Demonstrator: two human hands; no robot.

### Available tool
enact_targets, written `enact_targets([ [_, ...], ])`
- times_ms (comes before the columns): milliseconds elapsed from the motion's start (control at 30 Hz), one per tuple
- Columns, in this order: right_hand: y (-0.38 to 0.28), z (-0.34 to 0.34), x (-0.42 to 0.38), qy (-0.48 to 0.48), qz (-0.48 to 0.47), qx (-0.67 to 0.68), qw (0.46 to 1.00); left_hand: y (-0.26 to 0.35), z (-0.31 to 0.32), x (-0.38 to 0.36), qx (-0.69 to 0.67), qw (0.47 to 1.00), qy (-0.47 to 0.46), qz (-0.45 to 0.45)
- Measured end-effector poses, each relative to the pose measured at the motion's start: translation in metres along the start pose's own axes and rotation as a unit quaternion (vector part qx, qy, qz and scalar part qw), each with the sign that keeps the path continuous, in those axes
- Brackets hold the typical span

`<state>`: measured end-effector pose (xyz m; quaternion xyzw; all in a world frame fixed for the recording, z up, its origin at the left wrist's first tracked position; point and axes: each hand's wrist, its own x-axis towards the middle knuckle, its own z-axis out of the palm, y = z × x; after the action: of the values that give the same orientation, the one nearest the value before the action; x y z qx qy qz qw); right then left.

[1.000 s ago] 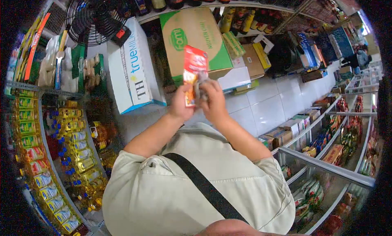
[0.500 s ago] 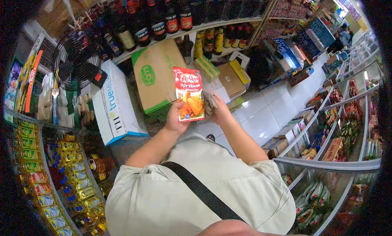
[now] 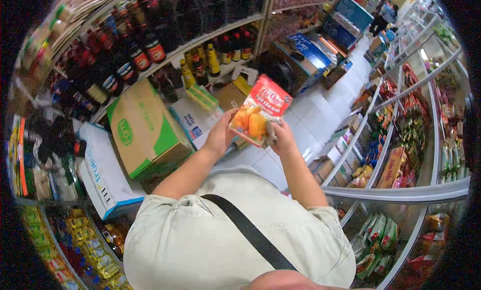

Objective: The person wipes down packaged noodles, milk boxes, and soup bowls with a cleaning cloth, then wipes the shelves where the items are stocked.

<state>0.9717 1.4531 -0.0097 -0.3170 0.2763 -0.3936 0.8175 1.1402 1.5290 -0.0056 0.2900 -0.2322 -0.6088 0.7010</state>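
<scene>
A red packet [image 3: 260, 109] with pictures of fried food on its front is held up in front of my chest, tilted to the right. My left hand [image 3: 221, 133] grips its lower left edge, with the fingers partly hidden behind it. At the lower right side, my right hand [image 3: 282, 135] is closed on a crumpled greyish thing [image 3: 271, 134] that I cannot make out, right against the packet.
Sauce bottles [image 3: 155, 51] line the shelves ahead. Cardboard boxes [image 3: 143, 127] and a white carton [image 3: 106, 169] stand at the left. Glass-fronted shelves [image 3: 401, 192] with packets run along the right. A tiled aisle [image 3: 320, 114] leads to a person [image 3: 385, 17] far off.
The view has turned to the right, so boxes and shelves have shifted left. The packet has moved right and now leans right, with my right hand closer against it.
</scene>
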Motion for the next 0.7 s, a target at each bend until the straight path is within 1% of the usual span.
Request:
enact_targets([
  [67, -0.007, -0.013, 0.001, 0.041, -0.047, 0.026, 0.998, -0.028, -0.008, 0.016, 0.045, 0.995, -0.013, -0.091],
  [133, -0.01, -0.025, 0.001, 0.078, -0.059, 0.04, 0.994, -0.047, -0.005, 0.029, 0.088, 0.98, -0.03, -0.178],
  [167, -0.007, -0.032, 0.003, 0.095, -0.064, 0.042, 0.992, -0.065, -0.002, 0.037, 0.099, 0.971, -0.015, -0.216],
  [267, -0.016, -0.052, 0.011, 0.125, -0.06, 0.042, 0.989, -0.084, 0.025, 0.061, 0.187, 0.958, -0.044, -0.215],
  [333, -0.031, -0.062, 0.022, 0.151, -0.051, 0.029, 0.987, -0.092, 0.029, 0.086, 0.201, 0.943, -0.08, -0.251],
  [367, -0.036, -0.074, 0.033, 0.185, -0.06, 0.015, 0.981, -0.095, 0.033, 0.098, 0.217, 0.936, -0.094, -0.26],
  [400, -0.046, -0.081, 0.043, 0.189, -0.076, 0.018, 0.979, -0.096, 0.035, 0.112, 0.235, 0.929, -0.108, -0.266],
  [433, -0.06, -0.087, 0.056, 0.191, -0.094, 0.023, 0.977, -0.103, 0.034, 0.128, 0.209, 0.937, -0.131, -0.247],
  [467, -0.074, -0.093, 0.07, 0.193, -0.113, 0.031, 0.974, -0.113, 0.031, 0.145, 0.213, 0.939, -0.141, -0.229],
  [500, -0.088, -0.098, 0.086, 0.231, -0.117, 0.043, 0.965, -0.11, 0.04, 0.163, 0.219, 0.941, -0.151, -0.211],
  [533, -0.104, -0.103, 0.106, 0.227, -0.13, 0.047, 0.964, -0.106, 0.049, 0.185, 0.227, 0.94, -0.163, -0.194],
  [567, -0.118, -0.106, 0.125, 0.225, -0.144, 0.053, 0.962, -0.097, 0.053, 0.201, 0.259, 0.923, -0.138, -0.248],
  [600, -0.129, -0.112, 0.139, 0.23, -0.156, 0.06, 0.959, -0.097, 0.054, 0.221, 0.253, 0.929, -0.133, -0.236],
  [667, -0.145, -0.14, 0.165, 0.207, -0.133, 0.053, 0.968, -0.102, 0.055, 0.254, 0.236, 0.938, -0.129, -0.218],
  [700, -0.158, -0.154, 0.176, 0.188, -0.133, 0.051, 0.972, -0.085, 0.076, 0.267, 0.267, 0.926, -0.108, -0.244],
])
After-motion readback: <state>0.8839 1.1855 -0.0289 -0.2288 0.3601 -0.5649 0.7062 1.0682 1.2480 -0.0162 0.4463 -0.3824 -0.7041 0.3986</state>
